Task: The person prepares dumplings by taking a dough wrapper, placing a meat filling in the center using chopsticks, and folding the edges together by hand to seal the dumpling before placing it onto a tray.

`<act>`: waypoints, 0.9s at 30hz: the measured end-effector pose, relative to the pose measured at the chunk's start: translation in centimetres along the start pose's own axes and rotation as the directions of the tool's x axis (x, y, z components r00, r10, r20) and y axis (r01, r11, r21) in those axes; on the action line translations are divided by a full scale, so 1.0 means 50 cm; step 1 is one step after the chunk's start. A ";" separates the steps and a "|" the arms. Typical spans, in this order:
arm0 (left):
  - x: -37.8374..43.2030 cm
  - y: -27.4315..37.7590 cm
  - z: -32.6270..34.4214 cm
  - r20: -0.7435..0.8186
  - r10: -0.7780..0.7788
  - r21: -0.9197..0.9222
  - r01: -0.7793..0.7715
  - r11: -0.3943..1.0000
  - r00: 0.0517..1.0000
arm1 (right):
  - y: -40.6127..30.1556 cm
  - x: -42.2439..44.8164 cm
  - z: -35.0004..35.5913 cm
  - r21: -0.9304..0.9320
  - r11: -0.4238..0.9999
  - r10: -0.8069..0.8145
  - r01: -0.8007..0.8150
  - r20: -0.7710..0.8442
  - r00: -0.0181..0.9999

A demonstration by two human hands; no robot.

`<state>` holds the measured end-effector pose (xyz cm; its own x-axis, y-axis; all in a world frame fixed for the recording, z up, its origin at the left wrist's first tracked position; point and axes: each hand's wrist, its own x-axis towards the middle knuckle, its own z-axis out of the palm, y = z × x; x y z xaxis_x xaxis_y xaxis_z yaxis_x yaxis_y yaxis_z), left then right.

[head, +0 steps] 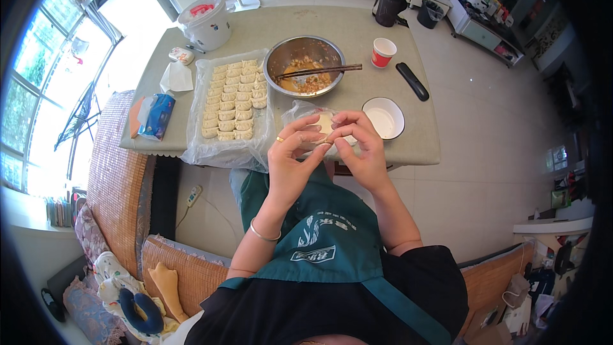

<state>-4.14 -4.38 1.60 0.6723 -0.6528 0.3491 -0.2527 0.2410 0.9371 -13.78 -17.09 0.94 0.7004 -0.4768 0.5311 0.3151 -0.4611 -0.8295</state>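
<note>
Both hands meet over the table's near edge, pinching a small dumpling [320, 143] between their fingertips. My left hand [297, 153] grips its left end and my right hand [361, 151] its right end; the fingers hide most of it. Behind them, dumpling wrappers [324, 122] lie on a plastic bag. A white bowl [384, 117] with a dark rim, its contents pale, stands by my right hand. Beyond is a steel bowl [304, 64] of filling, with chopsticks [316, 72] across it. Rows of folded dumplings [234, 98] lie on a plastic-covered tray [263, 146] to the left.
A paper cup [384, 52], a black case [412, 81] and a large flask [391, 2] stand at the right. On the left are a tissue pack [158, 116], a paper napkin [176, 76] and a lidded white bucket [206, 24]. A power strip [194, 196] lies on the floor.
</note>
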 end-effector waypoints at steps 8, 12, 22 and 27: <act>0.000 -0.003 -0.008 0.004 -0.062 -0.074 0.062 0.995 0.998 | 0.009 -0.006 -0.008 0.190 0.979 0.059 -0.071 0.067 0.996; -0.001 -0.006 -0.015 0.049 -0.071 -0.112 0.076 0.991 0.996 | 0.000 -0.007 -0.005 0.335 0.928 0.129 -0.164 0.124 0.984; 0.002 -0.010 -0.021 0.117 -0.100 -0.146 0.117 0.982 0.988 | -0.005 0.006 -0.034 0.082 0.996 0.024 -0.039 0.180 0.983; 0.002 -0.001 -0.016 0.124 -0.109 -0.150 0.128 0.980 0.986 | -0.008 0.006 -0.029 0.092 0.994 0.045 -0.059 0.150 0.988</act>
<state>-3.50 -3.89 1.60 0.6040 -0.7595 0.2416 -0.0575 0.2609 0.9637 -14.60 -18.15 1.68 0.8020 -0.3795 0.4612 0.3304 -0.3614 -0.8719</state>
